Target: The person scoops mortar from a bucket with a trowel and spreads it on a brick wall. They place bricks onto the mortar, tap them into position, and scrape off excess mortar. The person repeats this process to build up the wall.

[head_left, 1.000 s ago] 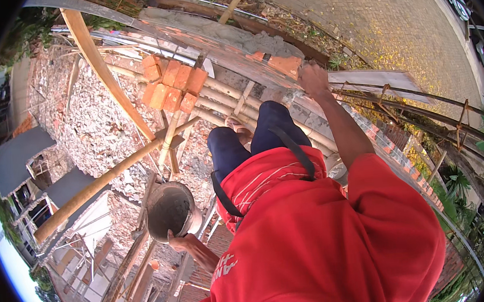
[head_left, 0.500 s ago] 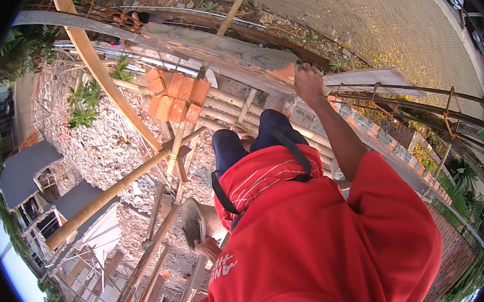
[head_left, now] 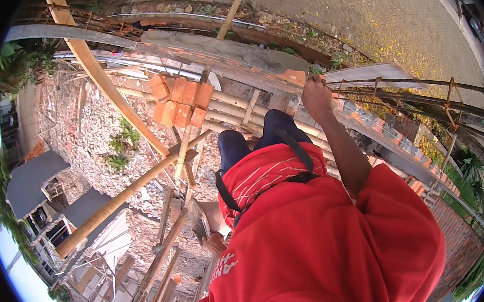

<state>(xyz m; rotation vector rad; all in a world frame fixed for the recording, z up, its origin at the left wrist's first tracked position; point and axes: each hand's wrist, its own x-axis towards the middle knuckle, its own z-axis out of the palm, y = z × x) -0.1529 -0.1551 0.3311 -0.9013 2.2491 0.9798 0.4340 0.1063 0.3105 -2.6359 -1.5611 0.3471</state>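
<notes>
On the scaffold poles [head_left: 232, 103] — right hand [head_left: 316, 94] clenched on the wall top [head_left: 234, 59] | left hand [head_left: 215, 243] low, grip seemingly grasping a grey pan [head_left: 201, 219] — partly hidden | stacked bricks [head_left: 183, 101] ahead.

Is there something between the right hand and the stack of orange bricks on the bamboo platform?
Nothing visible stands between them. The right hand rests on the grey wall top, and the stack of orange bricks lies to its left on the bamboo poles, with only open poles between.
</notes>
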